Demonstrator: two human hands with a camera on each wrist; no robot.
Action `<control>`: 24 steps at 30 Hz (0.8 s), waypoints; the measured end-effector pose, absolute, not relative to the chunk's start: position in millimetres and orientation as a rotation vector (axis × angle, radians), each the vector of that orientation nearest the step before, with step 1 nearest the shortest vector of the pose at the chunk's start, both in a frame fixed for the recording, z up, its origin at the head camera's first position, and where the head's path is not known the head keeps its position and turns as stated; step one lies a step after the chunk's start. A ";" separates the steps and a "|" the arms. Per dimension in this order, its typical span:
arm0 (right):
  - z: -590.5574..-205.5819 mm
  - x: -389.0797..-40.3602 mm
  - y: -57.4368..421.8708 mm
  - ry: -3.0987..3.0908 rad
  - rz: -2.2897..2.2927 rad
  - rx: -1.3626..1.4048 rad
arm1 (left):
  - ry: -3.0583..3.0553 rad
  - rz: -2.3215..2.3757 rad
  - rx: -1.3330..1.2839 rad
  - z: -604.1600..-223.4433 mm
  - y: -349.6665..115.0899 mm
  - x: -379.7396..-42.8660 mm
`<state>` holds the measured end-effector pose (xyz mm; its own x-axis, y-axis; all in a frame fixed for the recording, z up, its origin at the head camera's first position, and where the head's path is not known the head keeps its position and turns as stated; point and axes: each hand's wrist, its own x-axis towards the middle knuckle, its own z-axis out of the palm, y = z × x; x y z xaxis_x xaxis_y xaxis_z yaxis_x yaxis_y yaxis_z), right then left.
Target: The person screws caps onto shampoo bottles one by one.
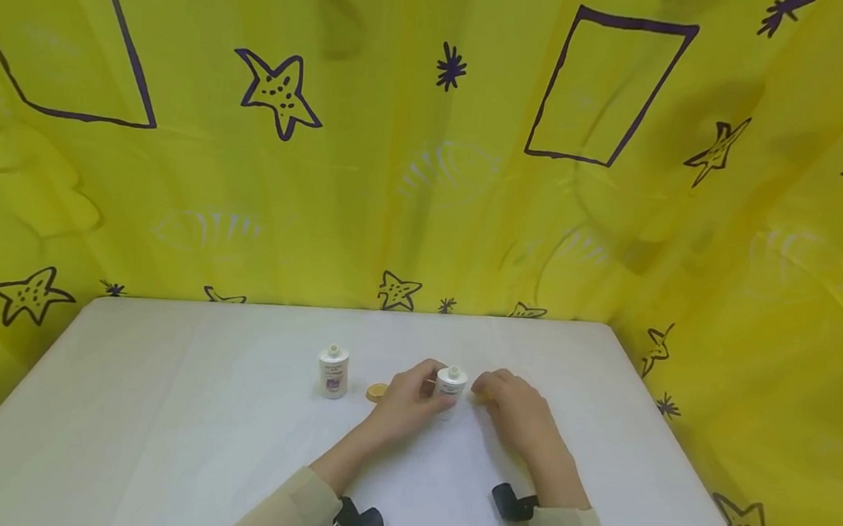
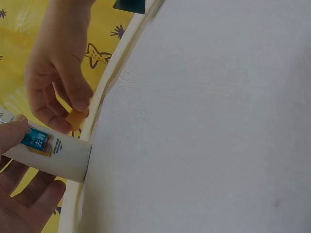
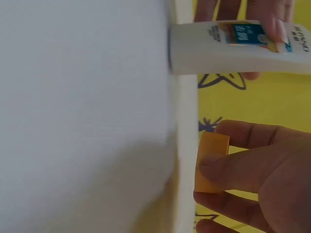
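Observation:
A white bottle with a bare narrow neck stands upright on the white table. My left hand grips it from the left, thumb across the front label and fingers behind. Just to the right, my right hand pinches an orange-yellow cap between thumb and fingers, low over the tabletop and apart from the bottle. In the left wrist view the cap shows beside the bottle's lower part.
A second uncapped white bottle stands to the left. Between it and my left hand lies another yellow cap. Behind the table hangs a yellow curtain with drawn stars. Black camera mounts sit at both wrists.

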<state>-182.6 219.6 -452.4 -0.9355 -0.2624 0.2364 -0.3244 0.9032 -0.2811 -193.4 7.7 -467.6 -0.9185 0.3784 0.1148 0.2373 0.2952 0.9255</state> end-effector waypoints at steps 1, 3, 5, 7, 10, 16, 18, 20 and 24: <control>-449.9 -182.5 220.3 -2.861 0.477 0.454 | 2.425 1.693 0.579 -467.1 7.4 -192.9; -443.3 -182.3 221.2 -2.828 0.493 0.469 | 2.417 1.687 0.574 -465.6 5.3 -191.3; -435.7 -182.2 221.3 -2.796 0.516 0.486 | 2.408 1.689 0.576 -462.8 1.6 -188.8; -428.3 -181.7 220.7 -2.764 0.543 0.512 | 2.400 1.695 0.579 -459.1 -4.2 -185.5; -418.4 -179.3 218.6 -2.711 0.581 0.553 | 2.401 1.709 0.602 -454.9 -14.2 -180.4; -399.9 -167.4 207.3 -2.568 0.821 0.713 | 2.369 1.768 0.657 -452.0 -29.3 -168.2; -394.2 -162.8 202.0 -2.504 0.948 0.796 | 2.354 1.774 0.675 -450.7 -32.0 -164.6; -390.0 -158.4 197.9 -2.448 1.048 0.865 | 2.351 1.764 0.710 -449.1 -33.9 -162.0; -384.8 -150.7 192.3 -2.419 1.161 0.913 | 2.349 1.732 0.796 -444.3 -35.3 -157.9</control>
<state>-150.7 192.3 -384.8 -0.7503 -0.4133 0.5159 -0.6611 0.4692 -0.5855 -157.9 -35.3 -444.3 -0.8553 0.4734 0.2106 0.3411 0.2085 0.9166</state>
